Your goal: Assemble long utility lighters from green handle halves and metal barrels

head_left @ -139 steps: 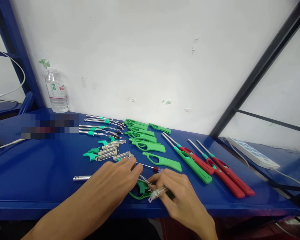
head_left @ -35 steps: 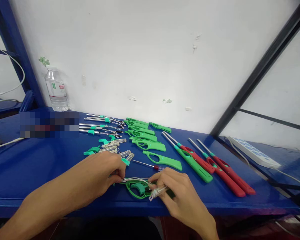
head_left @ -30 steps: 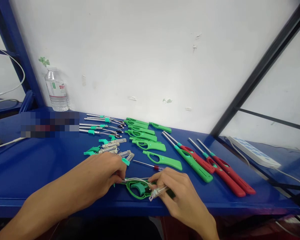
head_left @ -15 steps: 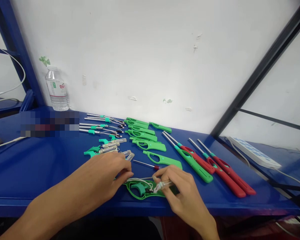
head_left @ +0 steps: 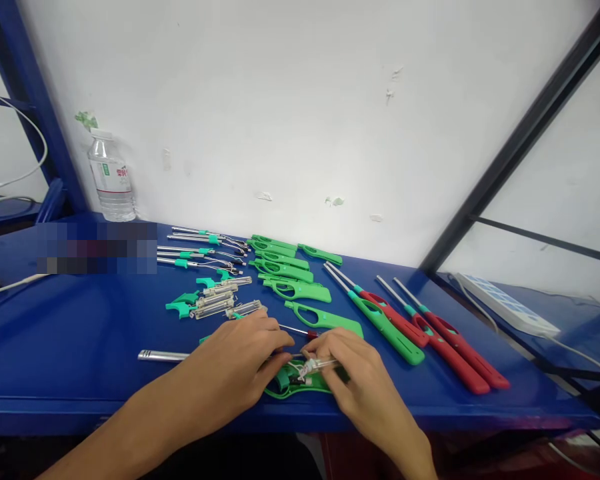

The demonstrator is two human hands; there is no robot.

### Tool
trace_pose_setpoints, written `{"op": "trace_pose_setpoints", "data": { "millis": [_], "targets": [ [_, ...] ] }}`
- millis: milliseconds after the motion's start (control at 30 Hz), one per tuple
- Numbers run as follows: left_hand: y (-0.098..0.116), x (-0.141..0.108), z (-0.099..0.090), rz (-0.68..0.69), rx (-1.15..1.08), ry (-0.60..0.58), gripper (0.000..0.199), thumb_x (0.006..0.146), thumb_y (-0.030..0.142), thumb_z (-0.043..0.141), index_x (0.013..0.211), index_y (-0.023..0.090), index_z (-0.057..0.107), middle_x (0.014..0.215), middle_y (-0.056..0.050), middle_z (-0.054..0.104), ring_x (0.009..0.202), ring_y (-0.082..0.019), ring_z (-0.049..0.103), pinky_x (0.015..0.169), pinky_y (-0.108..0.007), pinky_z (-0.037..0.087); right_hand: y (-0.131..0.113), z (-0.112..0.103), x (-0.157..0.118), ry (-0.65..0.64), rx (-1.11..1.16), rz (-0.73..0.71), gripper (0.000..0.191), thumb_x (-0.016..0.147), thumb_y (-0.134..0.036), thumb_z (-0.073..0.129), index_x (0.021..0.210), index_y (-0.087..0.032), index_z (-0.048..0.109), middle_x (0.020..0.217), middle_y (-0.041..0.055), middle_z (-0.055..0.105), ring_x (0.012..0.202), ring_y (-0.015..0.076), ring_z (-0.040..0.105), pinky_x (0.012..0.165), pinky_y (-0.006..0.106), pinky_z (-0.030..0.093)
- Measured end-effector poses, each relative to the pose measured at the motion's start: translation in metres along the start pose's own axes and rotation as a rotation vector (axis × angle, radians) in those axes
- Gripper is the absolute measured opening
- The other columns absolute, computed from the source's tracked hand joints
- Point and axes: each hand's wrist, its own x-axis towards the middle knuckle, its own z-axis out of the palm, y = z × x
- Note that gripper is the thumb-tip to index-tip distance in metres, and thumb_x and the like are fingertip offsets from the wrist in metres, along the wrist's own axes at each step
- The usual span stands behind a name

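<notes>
1. Here, our right hand (head_left: 349, 365) is gripping a clear part (head_left: 319, 364).
2. Our left hand (head_left: 247, 352) is resting curled beside it; we cannot tell its grip.
3. Between them, a green casing (head_left: 318, 383) is showing at the front of the tabletop (head_left: 70, 340).

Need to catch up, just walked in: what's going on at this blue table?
A person works bare-handed on an open green plastic lighter casing. The right hand holds a clear plastic part over it; the left hand covers one end, its grip hidden. A silver metal tube shows past that hand. Farther right lie four long-nosed lighters, three red, one green.
</notes>
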Motion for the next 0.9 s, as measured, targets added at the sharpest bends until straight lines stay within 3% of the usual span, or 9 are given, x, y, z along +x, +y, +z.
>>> {"op": "trace_pose_setpoints", "data": {
  "millis": [133,333,567,700,900],
  "targets": [
    [0.003,0.005,0.002,-0.023,-0.04,-0.032,0.018,0.111,0.02,0.06,0.109,0.023,0.078,0.104,-0.003,0.076,0.1,-0.025,0.067,0.083,-0.038,0.046,0.0,-0.001,0.001,0.004,-0.007,0.003,0.025,0.105,-0.002,0.054,0.097,-0.025,0.058,0.1,-0.0005,0.076,0.094,0.022,0.067,0.086,0.034,0.048],
    [0.0,0.007,0.01,0.102,-0.007,0.011,0.023,0.111,0.012,0.058,0.106,0.022,0.078,0.1,-0.002,0.073,0.095,-0.022,0.065,0.081,-0.034,0.045,-0.003,-0.001,0.0,0.014,-0.003,0.009,0.024,0.107,-0.006,0.055,0.093,-0.025,0.053,0.099,-0.0007,0.074,0.093,0.0214,0.066,0.086,0.033,0.046],
    [-0.003,0.006,0.012,0.119,0.009,0.009,0.024,0.11,0.006,0.052,0.098,0.02,0.068,0.1,-0.003,0.071,0.094,-0.023,0.065,0.091,-0.039,0.047,-0.011,-0.003,0.0,0.143,-0.06,0.045,0.019,0.111,-0.032,0.06,0.094,-0.025,0.054,0.091,0.001,0.061,0.084,0.0223,0.059,0.076,0.033,0.044],
    [-0.001,0.006,0.012,0.09,-0.016,0.016,0.023,0.111,0.006,0.047,0.104,0.02,0.065,0.101,-0.001,0.069,0.093,-0.021,0.066,0.094,-0.038,0.048,-0.01,-0.003,0.002,0.174,-0.08,0.043,0.036,0.118,-0.024,0.037,0.085,-0.025,0.049,0.082,0.0003,0.059,0.077,0.0206,0.056,0.073,0.033,0.04],
    [0.004,0.007,0.003,0.093,0.053,-0.046,0.023,0.112,0.008,0.048,0.11,0.02,0.068,0.108,-0.004,0.07,0.101,-0.026,0.065,0.088,-0.039,0.047,-0.008,0.0,0.003,0.178,-0.131,0.044,0.039,0.118,-0.024,0.045,0.079,-0.025,0.046,0.073,-0.0023,0.054,0.069,0.0186,0.053,0.069,0.033,0.036]
  ]
}}
